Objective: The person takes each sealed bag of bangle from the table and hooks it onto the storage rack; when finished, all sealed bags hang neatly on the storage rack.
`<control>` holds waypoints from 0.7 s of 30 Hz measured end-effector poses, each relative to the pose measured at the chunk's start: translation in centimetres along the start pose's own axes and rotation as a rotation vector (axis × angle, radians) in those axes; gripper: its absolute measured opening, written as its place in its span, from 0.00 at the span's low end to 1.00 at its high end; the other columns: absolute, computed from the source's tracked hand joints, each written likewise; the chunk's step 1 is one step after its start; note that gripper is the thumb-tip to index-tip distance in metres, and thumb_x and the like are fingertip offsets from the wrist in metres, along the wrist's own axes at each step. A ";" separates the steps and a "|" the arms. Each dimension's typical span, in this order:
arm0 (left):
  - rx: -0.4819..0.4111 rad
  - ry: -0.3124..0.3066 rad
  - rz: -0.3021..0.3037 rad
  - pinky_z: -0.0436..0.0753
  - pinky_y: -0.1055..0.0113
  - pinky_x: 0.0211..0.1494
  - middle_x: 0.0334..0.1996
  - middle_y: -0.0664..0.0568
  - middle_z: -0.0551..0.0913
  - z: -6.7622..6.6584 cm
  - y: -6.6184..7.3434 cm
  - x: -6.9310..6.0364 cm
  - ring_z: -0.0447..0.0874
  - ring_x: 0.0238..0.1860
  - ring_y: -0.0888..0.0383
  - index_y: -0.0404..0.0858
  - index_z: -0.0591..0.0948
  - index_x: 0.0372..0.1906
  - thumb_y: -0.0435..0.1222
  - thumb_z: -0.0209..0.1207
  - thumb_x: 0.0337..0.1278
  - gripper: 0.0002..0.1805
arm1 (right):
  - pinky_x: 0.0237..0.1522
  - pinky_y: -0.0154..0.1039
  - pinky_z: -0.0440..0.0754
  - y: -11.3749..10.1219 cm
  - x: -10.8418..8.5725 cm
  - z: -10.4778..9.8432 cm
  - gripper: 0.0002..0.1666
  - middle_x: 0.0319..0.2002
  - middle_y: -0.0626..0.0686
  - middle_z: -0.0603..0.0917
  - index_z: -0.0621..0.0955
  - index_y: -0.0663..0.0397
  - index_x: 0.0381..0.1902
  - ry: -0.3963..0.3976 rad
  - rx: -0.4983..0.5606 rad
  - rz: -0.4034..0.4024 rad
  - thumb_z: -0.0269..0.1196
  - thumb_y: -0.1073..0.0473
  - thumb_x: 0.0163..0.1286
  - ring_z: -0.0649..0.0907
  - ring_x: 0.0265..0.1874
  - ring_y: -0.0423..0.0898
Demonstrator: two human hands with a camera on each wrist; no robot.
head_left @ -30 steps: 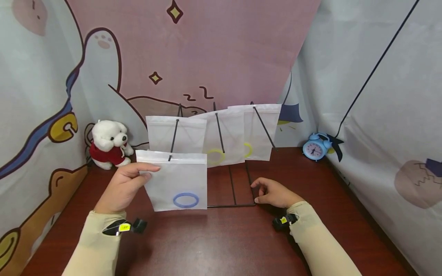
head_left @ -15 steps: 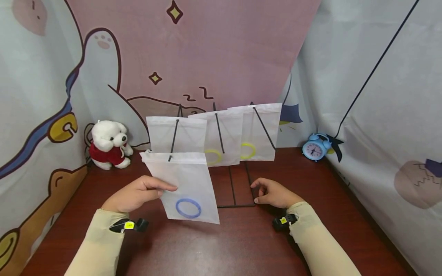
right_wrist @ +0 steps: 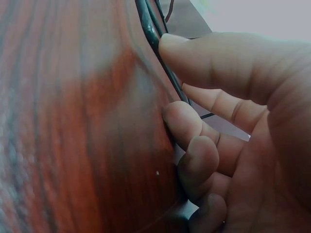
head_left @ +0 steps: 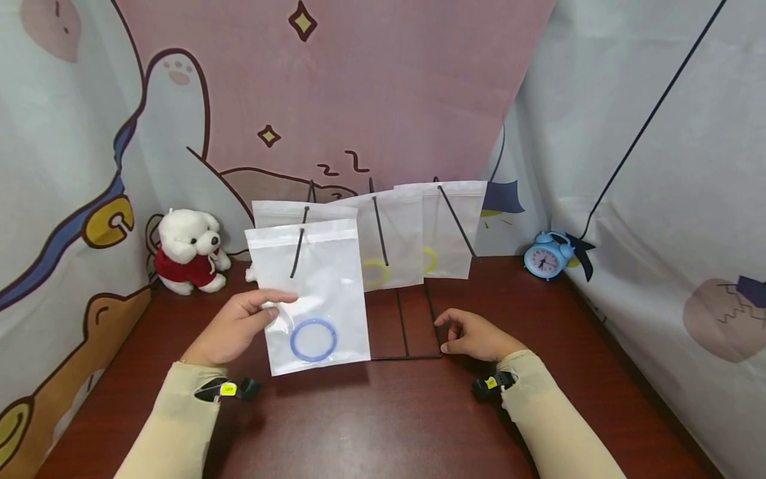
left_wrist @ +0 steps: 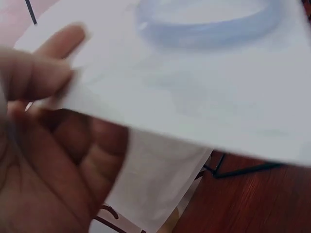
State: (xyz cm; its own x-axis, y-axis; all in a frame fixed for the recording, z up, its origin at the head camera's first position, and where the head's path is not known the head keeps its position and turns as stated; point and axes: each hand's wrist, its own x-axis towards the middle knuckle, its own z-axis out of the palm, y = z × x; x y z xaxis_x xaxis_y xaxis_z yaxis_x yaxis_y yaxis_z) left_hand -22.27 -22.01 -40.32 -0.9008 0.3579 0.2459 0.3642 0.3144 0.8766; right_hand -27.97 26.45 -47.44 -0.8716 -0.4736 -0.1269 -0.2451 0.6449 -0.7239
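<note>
My left hand [head_left: 239, 322] pinches the left edge of a white zip bag [head_left: 350, 319] with a blue ring [head_left: 314, 340] showing low on its front. The bag hangs by a hole near its top on the left prong [head_left: 296, 256] of a black wire rack; the prong's tip sticks out in front. In the left wrist view, the bag [left_wrist: 204, 92] is blurred between thumb and finger. At the front right corner of the rack's base [head_left: 407, 357], my right hand [head_left: 479, 334] pinches the wire, thumb on the bar [right_wrist: 150, 34] in the right wrist view.
Behind it on the same prong hangs another white bag [head_left: 269, 214]. Two more bags, the middle one [head_left: 401, 229] and the right one [head_left: 457, 219], show yellow rings. A plush dog [head_left: 188, 249] sits left; a blue alarm clock [head_left: 544, 256] stands right.
The bag with the blue ring has slid back and up along the left prong, away from its tip. My left hand shifted down the bag's edge, then slightly up. The right hand stays put.
</note>
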 end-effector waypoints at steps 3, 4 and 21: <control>-0.095 0.071 0.037 0.85 0.73 0.48 0.55 0.53 0.86 0.2 -0.2 0.2 0.84 0.48 0.65 0.34 0.78 0.71 0.28 0.52 0.78 0.22 | 0.31 0.38 0.77 0.0 0.0 0.0 0.27 0.32 0.52 0.79 0.79 0.54 0.59 0.000 -0.005 0.000 0.76 0.61 0.65 0.78 0.28 0.46; -0.126 0.077 0.060 0.84 0.74 0.50 0.57 0.56 0.85 0.3 -0.2 0.3 0.83 0.50 0.66 0.32 0.75 0.73 0.27 0.51 0.78 0.23 | 0.31 0.38 0.77 0.0 0.0 0.0 0.27 0.32 0.52 0.79 0.79 0.54 0.59 0.000 -0.006 -0.002 0.76 0.61 0.65 0.78 0.28 0.46; -0.204 0.095 0.131 0.55 0.84 0.76 0.86 0.41 0.48 0.1 -0.8 0.4 0.31 0.87 0.48 0.37 0.56 0.84 0.17 0.49 0.70 0.40 | 0.31 0.38 0.78 0.5 0.1 -0.1 0.26 0.32 0.50 0.80 0.79 0.50 0.59 -0.004 -0.001 0.019 0.76 0.60 0.65 0.79 0.28 0.45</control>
State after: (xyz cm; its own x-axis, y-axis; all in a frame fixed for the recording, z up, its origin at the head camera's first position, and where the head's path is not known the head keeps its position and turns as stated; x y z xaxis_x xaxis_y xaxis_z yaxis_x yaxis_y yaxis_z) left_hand -22.91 -22.06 -40.99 -0.8708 0.2969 0.3919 0.4325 0.0833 0.8978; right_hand -28.22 26.72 -47.76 -0.8743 -0.4638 -0.1432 -0.2291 0.6544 -0.7206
